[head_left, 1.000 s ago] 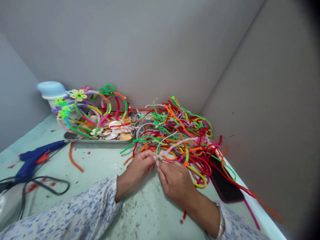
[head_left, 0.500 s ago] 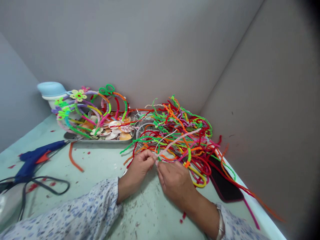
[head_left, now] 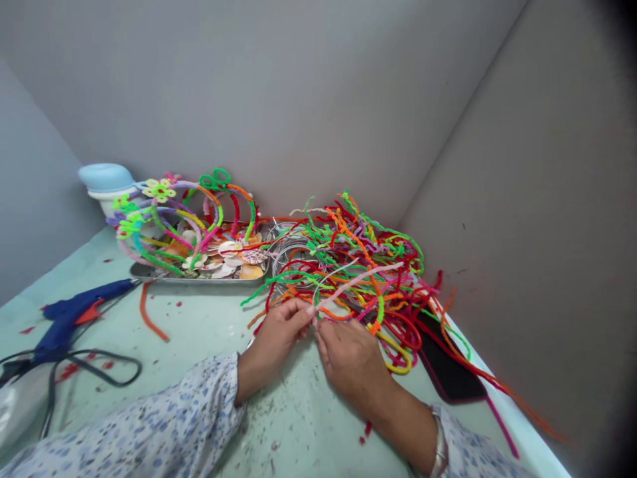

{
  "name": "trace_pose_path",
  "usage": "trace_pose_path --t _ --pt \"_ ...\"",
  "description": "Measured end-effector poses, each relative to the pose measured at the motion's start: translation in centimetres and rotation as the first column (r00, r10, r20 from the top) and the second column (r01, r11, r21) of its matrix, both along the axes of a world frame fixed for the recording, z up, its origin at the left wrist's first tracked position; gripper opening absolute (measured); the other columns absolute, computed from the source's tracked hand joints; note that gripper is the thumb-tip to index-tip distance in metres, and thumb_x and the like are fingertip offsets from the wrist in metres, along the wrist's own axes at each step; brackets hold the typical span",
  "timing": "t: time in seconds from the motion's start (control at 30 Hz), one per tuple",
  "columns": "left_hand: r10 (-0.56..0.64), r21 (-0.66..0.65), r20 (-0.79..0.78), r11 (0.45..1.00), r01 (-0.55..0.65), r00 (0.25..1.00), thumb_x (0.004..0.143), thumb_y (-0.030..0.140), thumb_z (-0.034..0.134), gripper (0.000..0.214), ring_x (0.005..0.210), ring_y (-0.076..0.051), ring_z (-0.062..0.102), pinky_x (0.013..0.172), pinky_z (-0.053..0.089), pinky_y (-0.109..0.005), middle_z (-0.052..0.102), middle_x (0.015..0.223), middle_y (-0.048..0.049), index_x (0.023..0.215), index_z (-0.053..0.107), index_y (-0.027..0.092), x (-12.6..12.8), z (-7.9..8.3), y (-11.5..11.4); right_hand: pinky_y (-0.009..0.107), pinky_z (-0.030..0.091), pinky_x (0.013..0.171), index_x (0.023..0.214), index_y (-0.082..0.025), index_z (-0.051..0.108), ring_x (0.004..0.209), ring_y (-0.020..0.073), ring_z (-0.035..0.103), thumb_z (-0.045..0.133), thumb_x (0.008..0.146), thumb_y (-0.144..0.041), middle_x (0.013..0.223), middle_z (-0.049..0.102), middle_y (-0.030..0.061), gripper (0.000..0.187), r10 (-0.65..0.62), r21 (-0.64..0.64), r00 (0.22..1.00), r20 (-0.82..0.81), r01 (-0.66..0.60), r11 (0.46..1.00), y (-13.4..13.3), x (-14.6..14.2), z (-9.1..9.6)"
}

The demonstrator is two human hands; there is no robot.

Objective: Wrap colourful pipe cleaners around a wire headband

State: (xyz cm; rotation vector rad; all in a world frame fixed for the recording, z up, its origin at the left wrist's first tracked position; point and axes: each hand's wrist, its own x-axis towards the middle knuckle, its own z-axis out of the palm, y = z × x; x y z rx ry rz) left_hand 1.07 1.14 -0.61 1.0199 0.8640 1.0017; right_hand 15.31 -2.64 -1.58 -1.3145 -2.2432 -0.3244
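Note:
My left hand (head_left: 279, 337) pinches a pale pink pipe cleaner (head_left: 359, 277) near its lower end, together with a thin whitish wire (head_left: 332, 273) that curves up beside it. Close on the right, my right hand (head_left: 351, 358) has its fingers closed at the same spot, where a short bit of pink shows between the hands. The pipe cleaner's long free end slants up and right over a tangled heap of coloured pipe cleaners (head_left: 398, 265). Just how wire and pipe cleaner meet is hidden by my fingertips.
Coils of silver wire (head_left: 294, 255) lie in the heap. Left of them, a metal tray (head_left: 199, 280) bears shells and pipe-cleaner headbands (head_left: 219, 216). A blue glue gun (head_left: 67, 318) with a looped cord lies left, a dark phone (head_left: 452, 372) right. A light-blue-lidded container (head_left: 107, 178) stands behind.
The view has shifted slightly. Both hands keep their hold at nearly the same place, and the left thumb sits a little further over the pink pipe cleaner.

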Motion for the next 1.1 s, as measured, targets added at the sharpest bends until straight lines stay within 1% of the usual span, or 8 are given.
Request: trace_pose_path --t 0.13,0.3,0.43,0.7,0.77,0.87,0.97,1.1 --pt "0.058 0.062 -0.108 0.997 -0.052 0.992 0.074 0.036 0.062 0.023 0.053 -0.008 0.038 0.053 0.030 -0.022 0.047 0.059 0.0039 0.066 0.057 0.016 0.0 -0.2 -0.2 0.033 0.029 0.063 0.079 -0.017 0.055 0.063 0.0171 0.052 0.043 0.087 -0.012 0.065 0.058 0.0031 0.015 -0.010 0.005 1.000 0.020 0.010 1.000 -0.1 -0.1 -0.2" --pt "0.105 0.128 -0.240 0.989 -0.076 0.965 0.075 0.032 0.060 0.019 0.053 -0.010 0.038 0.053 0.030 -0.022 0.047 0.056 0.0045 0.065 0.057 0.016 0.0 0.6 -0.4 0.033 0.031 0.065 0.083 -0.016 0.056 0.064 0.0180 0.053 0.043 0.086 -0.010 0.067 0.059 0.0038 0.015 -0.003 -0.001 0.999 0.041 0.003 1.000 -0.3 0.0 -0.4" --pt "0.136 0.131 -0.277 0.986 -0.103 0.951 0.074 0.031 0.060 0.019 0.052 -0.010 0.040 0.053 0.030 -0.022 0.048 0.054 0.0047 0.062 0.057 0.017 -0.1 0.9 -0.5 0.034 0.031 0.064 0.083 -0.016 0.057 0.064 0.0183 0.053 0.043 0.087 -0.010 0.066 0.059 0.0045 0.015 0.005 -0.003 0.998 0.055 -0.005 1.000 -0.3 -0.1 -0.4" --pt "0.211 0.160 -0.365 0.974 -0.162 0.907 0.073 0.035 0.059 0.021 0.048 -0.010 0.042 0.050 0.032 -0.022 0.050 0.049 0.0042 0.062 0.060 0.017 -0.2 0.5 -0.4 0.035 0.032 0.065 0.083 -0.016 0.057 0.069 0.0204 0.052 0.043 0.089 -0.016 0.069 0.058 0.0062 0.015 -0.014 -0.012 0.998 0.064 0.015 1.000 -0.1 -0.3 0.0" --pt "0.228 0.163 -0.381 0.970 -0.178 0.896 0.073 0.035 0.060 0.021 0.047 -0.010 0.042 0.050 0.032 -0.022 0.050 0.048 0.0042 0.061 0.059 0.017 -0.3 0.6 -0.4 0.036 0.034 0.066 0.090 -0.016 0.058 0.072 0.0214 0.052 0.045 0.088 -0.018 0.074 0.060 0.0075 0.014 -0.017 -0.022 0.999 0.049 0.018 1.000 -0.1 -0.2 0.2" --pt "0.243 0.156 -0.384 0.968 -0.197 0.891 0.073 0.034 0.059 0.020 0.047 -0.010 0.042 0.050 0.032 -0.022 0.050 0.048 0.0044 0.063 0.059 0.017 -0.3 0.9 -0.3 0.038 0.036 0.072 0.102 -0.014 0.057 0.081 0.0236 0.053 0.047 0.087 -0.022 0.086 0.063 0.0099 0.019 -0.009 -0.028 1.000 -0.014 0.009 1.000 -0.2 -0.2 0.6" --pt "0.253 0.164 -0.375 0.965 -0.205 0.892 0.074 0.033 0.058 0.020 0.048 -0.011 0.044 0.051 0.034 -0.023 0.051 0.050 0.0041 0.063 0.059 0.017 -0.5 0.8 -0.2 0.040 0.037 0.077 0.106 -0.013 0.056 0.088 0.0238 0.054 0.049 0.086 -0.021 0.092 0.064 0.0109 0.023 0.055 0.024 0.994 -0.099 -0.053 0.998 -0.5 -0.1 1.2" --pt "0.279 0.206 -0.367 0.955 -0.215 0.887 0.075 0.034 0.056 0.021 0.050 -0.011 0.044 0.052 0.034 -0.023 0.051 0.052 0.0041 0.062 0.058 0.017 -0.6 0.4 0.1 0.036 0.039 0.072 0.098 -0.015 0.059 0.081 0.0206 0.055 0.052 0.083 -0.019 0.087 0.065 0.0085 0.017 0.257 0.103 0.956 -0.145 -0.243 0.964 -1.3 0.1 1.9"
